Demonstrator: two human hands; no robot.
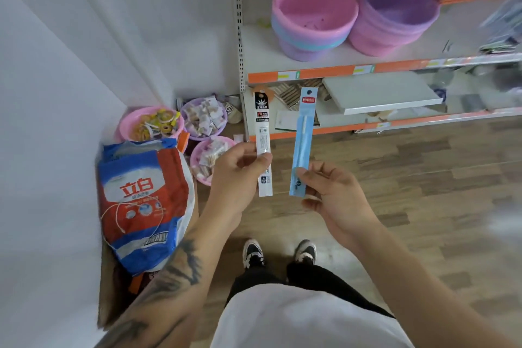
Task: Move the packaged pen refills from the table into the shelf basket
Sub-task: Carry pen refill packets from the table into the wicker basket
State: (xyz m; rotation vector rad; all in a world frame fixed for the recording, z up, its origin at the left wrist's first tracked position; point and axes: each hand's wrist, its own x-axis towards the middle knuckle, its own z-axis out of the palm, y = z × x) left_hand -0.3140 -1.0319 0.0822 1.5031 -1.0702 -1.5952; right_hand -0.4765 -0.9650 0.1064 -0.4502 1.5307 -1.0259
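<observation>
My left hand (240, 175) pinches a white refill pack with a black top (262, 127), held upright below the shelf. Beside it, my right hand (336, 192) pinches the lower end of a light blue refill pack with a red label (304, 138), also upright. Both packs hang in the air in front of the lower shelves. On the upper shelf stand a stack of pink baskets (313, 22) and a stack of purple baskets (395, 17), both open at the top. No table is in view.
A white shelf unit with orange edge strips (310, 75) fills the upper right. On the floor at the left are a blue and red sack (141, 198) and small pink bowls of goods (149, 124). Wooden floor (423, 178) lies to the right; my feet are below.
</observation>
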